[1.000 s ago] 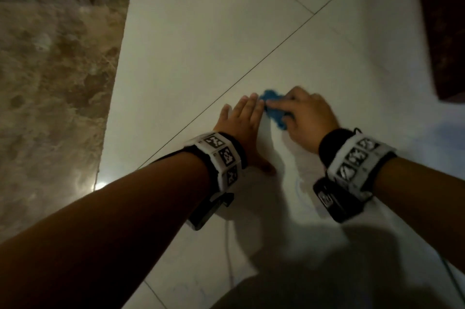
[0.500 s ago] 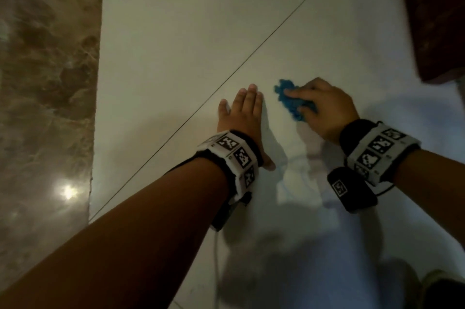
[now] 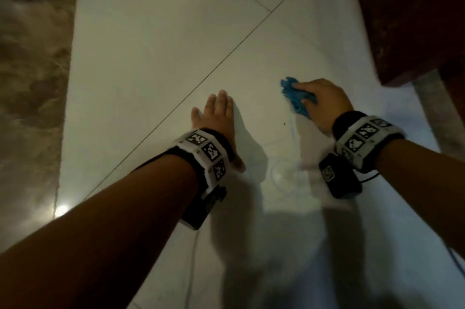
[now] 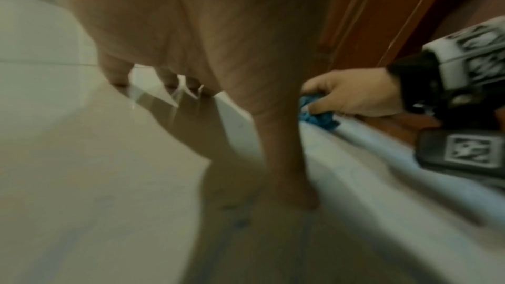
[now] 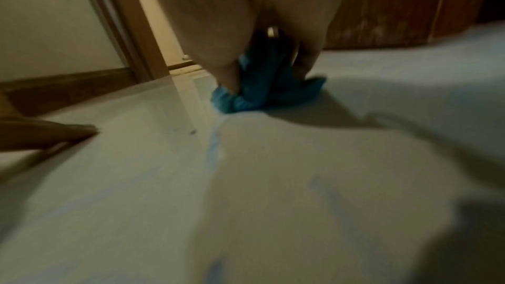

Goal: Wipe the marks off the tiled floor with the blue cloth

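Since a second ago the right hand has carried the crumpled blue cloth away from the left hand; the two were touching and now lie well apart. Its fingers are curled round the bunched cloth, pinning it against the glossy white tiled floor, with a tuft sticking out past the fingertips. From the right wrist view the cloth sits wedged between thumb and fingers, its lower edge on the tile. The left hand lies flat on the floor with fingers straight and close together, holding nothing, just beside a dark grout line running diagonally. Faint blue scribbled marks show on the tile nearer the person than the cloth, between the two wrists, and a blue streak trails back from the cloth. A brown marbled surface borders the floor on the left, and dark reddish wood stands at the upper right.
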A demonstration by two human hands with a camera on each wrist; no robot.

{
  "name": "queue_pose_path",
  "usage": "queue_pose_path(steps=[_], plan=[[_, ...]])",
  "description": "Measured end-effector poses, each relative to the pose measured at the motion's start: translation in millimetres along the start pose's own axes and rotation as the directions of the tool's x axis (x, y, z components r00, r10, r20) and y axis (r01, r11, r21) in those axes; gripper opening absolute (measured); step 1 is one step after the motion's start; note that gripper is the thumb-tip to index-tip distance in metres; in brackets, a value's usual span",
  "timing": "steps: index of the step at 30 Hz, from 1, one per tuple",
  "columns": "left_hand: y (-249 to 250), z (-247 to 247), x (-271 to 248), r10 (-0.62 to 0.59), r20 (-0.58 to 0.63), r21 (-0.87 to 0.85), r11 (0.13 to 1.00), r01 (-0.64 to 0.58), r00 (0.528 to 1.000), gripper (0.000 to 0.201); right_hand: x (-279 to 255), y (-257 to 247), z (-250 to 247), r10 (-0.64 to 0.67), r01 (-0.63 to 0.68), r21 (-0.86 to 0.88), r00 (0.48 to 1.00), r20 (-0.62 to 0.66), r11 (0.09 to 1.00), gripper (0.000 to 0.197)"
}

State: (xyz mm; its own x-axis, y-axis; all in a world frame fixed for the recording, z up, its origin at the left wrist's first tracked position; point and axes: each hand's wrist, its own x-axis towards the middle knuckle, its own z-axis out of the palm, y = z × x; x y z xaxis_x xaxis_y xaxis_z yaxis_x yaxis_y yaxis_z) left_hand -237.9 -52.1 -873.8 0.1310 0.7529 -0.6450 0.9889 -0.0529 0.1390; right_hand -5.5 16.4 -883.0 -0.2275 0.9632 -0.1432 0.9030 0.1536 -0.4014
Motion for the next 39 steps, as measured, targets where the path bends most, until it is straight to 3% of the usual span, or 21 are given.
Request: queue_pose_path(steps=[2, 4, 6, 8, 10, 12, 14, 15, 17, 20, 22, 24, 25, 27, 28, 32, 35, 39], plan=[[-1.4, -0.2, -1.3, 0.002, -0.012, -0.004, 1.000, -0.002, 1.000, 0.152, -4.4, -10.9, 16.6, 0.000, 0.003, 0.052, 0.999, -0.051, 0.999, 0.042], [-0.3, 0.4, -3.0, 0.003, -0.027, -0.015, 1.000, -0.003, 1.000, 0.152, -21.7, -23.5, 32.3, -0.136, 0.138, 0.047, 0.990, -0.043, 0.989, 0.042], [5.9, 2.0, -7.0, -0.006, -0.051, -0.039, 0.999, 0.004, 0.999, 0.149, -39.2, -39.0, 39.6, -0.346, 0.346, 0.007, 0.936, 0.063, 0.938, 0.043], [18.3, 3.9, -11.8, 0.040, -0.067, -0.033, 0.999, -0.042, 0.997, 0.145, -39.5, -39.7, 34.1, -0.462, 0.478, -0.052, 0.868, 0.180, 0.877, 0.044], [27.0, 5.3, -17.4, 0.100, -0.076, -0.014, 0.995, -0.102, 0.992, 0.140, -19.3, -28.0, 21.4, -0.383, 0.396, -0.055, 0.908, 0.169, 0.917, 0.043], [25.2, 4.1, -19.2, 0.097, -0.098, -0.033, 0.994, -0.100, 0.990, 0.138, 2.8, -12.1, 6.8, -0.174, 0.180, -0.090, 0.982, 0.071, 0.979, 0.041], [17.3, 4.3, -17.2, 0.056, -0.097, -0.061, 0.996, -0.062, 0.994, 0.141, 7.0, -5.6, 3.1, -0.031, 0.030, -0.133, 1.000, -0.002, 0.991, 0.041], [13.1, 6.3, -15.3, 0.038, -0.082, -0.058, 0.997, -0.043, 0.996, 0.143, 0.8, -11.3, 6.2, -0.024, 0.024, -0.124, 1.000, -0.004, 0.992, 0.041], [5.7, 13.4, -11.3, 0.023, -0.066, -0.020, 1.000, -0.024, 0.998, 0.147, -19.0, -28.2, 23.5, -0.150, 0.151, -0.037, 0.988, 0.044, 0.988, 0.040], [0.2, 20.8, -7.5, 0.027, -0.097, -0.009, 1.000, -0.028, 0.995, 0.147, -44.8, -42.4, 38.5, -0.377, 0.377, 0.025, 0.918, 0.122, 0.926, 0.043], [-0.6, 21.6, -6.0, 0.031, -0.121, -0.011, 0.999, -0.033, 0.992, 0.148, -34.6, -34.3, 31.1, -0.366, 0.376, -0.061, 0.921, 0.136, 0.925, 0.044], [-0.5, 21.6, -4.4, 0.033, -0.126, -0.018, 0.999, -0.036, 0.991, 0.150, -10.4, -27.9, 28.7, -0.278, 0.289, -0.195, 0.957, 0.083, 0.937, 0.040], [-0.2, 21.3, -3.7, 0.033, -0.127, -0.022, 0.999, -0.036, 0.991, 0.150, 0.8, -25.8, 28.6, -0.223, 0.230, -0.189, 0.973, 0.058, 0.955, 0.034], [0.1, 19.4, -3.3, 0.037, -0.124, -0.030, 0.999, -0.041, 0.992, 0.149, 10.7, -36.4, 30.3, -0.246, 0.241, -0.141, 0.969, -0.018, 0.960, 0.009], [-1.8, 17.7, -4.1, 0.040, -0.128, -0.037, 0.998, -0.045, 0.991, 0.149, 9.5, -46.0, 31.9, -0.242, 0.239, -0.096, 0.970, -0.023, 0.966, 0.006], [-25.1, 9.7, -11.3, 0.005, -0.132, -0.106, 0.994, -0.019, 0.991, 0.146, -19.2, -81.4, 46.4, -0.420, 0.451, -0.150, 0.885, 0.202, 0.880, 0.045], [-31.8, 9.7, -16.4, 0.001, -0.088, -0.050, 0.999, -0.005, 0.996, 0.147, -15.7, -87.3, 40.3, -0.487, 0.509, -0.028, 0.837, 0.251, 0.860, 0.044], [-28.0, 7.2, -17.4, -0.019, -0.077, -0.068, 0.998, 0.014, 0.997, 0.148, 23.6, -94.4, 34.2, -0.367, 0.391, -0.063, 0.901, 0.233, 0.918, 0.038]])
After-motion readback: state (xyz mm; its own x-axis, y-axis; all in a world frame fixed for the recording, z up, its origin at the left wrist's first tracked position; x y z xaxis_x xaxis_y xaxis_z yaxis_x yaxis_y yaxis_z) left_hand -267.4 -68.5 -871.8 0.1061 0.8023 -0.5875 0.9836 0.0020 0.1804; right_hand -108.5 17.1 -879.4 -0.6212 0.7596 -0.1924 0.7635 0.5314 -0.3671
